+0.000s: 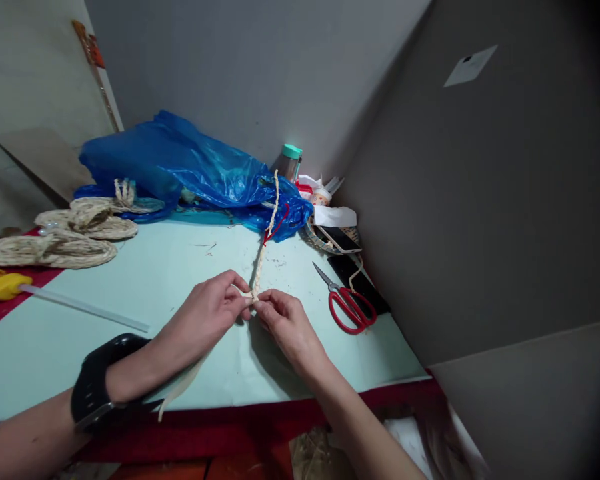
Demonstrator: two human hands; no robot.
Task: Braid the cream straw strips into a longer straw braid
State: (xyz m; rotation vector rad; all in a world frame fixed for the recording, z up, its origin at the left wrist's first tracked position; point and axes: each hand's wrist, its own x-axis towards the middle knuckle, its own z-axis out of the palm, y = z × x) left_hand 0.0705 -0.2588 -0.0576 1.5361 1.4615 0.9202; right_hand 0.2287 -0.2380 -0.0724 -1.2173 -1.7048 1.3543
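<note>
A pale braided cord runs from the blue plastic bag down to my fingers, with a red string tied partway along it. My left hand pinches the cord's near end between thumb and fingers. Beside it, almost touching, my right hand pinches the same end from the right. A loose flat strand trails from under my left wrist over the table's near edge. The exact crossing of strands at the fingertips is hidden.
Red-handled scissors lie right of my hands, near a phone. Woven slippers and a yellow glue gun with a glue stick lie left. The blue plastic bag and a bottle stand behind, by the wall.
</note>
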